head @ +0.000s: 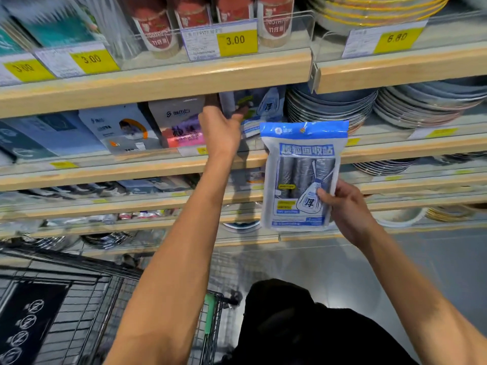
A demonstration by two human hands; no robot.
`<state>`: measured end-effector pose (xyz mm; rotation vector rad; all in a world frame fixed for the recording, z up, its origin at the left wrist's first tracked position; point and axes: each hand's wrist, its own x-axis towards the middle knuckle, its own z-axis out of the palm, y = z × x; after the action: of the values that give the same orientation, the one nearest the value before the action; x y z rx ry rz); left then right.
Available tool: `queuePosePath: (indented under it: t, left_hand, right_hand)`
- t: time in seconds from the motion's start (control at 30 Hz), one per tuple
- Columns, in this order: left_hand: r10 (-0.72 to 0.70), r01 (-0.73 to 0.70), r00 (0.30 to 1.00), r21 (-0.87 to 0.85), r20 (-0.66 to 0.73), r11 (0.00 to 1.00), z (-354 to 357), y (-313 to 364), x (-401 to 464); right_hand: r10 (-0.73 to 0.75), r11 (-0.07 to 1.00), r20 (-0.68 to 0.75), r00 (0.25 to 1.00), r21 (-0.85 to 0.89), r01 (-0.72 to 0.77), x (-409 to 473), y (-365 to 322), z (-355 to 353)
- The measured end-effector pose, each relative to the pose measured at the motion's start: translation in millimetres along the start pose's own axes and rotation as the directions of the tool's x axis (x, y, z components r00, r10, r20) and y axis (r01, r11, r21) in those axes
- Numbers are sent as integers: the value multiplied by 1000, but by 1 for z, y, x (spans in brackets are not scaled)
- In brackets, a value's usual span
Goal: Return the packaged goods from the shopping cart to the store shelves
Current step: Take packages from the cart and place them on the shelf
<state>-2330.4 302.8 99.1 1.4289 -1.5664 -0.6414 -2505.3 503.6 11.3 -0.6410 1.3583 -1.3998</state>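
My right hand (344, 209) grips a blue-and-white pack of grey trash bag rolls (300, 175) by its lower right corner and holds it upright in front of the shelves. Up on the second shelf (131, 171), my left hand (220, 127) reaches in, its fingers and thumb closed on the edge of a matching pack (263, 104) standing there. More of the same packs stand behind it. The black wire shopping cart (87, 306) sits at the lower left, below my left arm; its contents are not visible.
Wood-edged shelves carry yellow price tags. Boxed goods (118, 127) fill the second shelf's left side; stacked plates (329, 106) fill its right. Red-labelled jars (155, 27) stand on the top shelf. Grey floor (342, 272) lies at the lower right.
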Motion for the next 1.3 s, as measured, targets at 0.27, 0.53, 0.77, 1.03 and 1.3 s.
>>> queuePosePath:
  t: [0.27, 0.53, 0.77, 1.03, 1.3]
  left_hand:
    - [260, -274, 960, 533, 103, 801, -19, -20, -4]
    - [-60, 71, 990, -84, 127, 994, -23, -31, -34]
    - [24, 79, 834, -162, 551, 984, -26, -52, -67]
    - [-52, 101, 948, -138, 315, 985, -14, -24, -21]
    - [25, -115, 978, 433, 208, 894, -2, -13, -11]
  right_hand:
    - [-153, 988, -66, 986, 24, 155, 8, -22, 0]
    - [-189, 963, 12, 982, -195, 188, 43, -66, 38]
    - [-223, 946, 76, 972, -224, 235, 70, -88, 76]
    - [-394, 751, -74, 916, -600, 275, 95, -90, 107]
    - [-374, 571, -28, 927, -795, 206, 100, -65, 87]
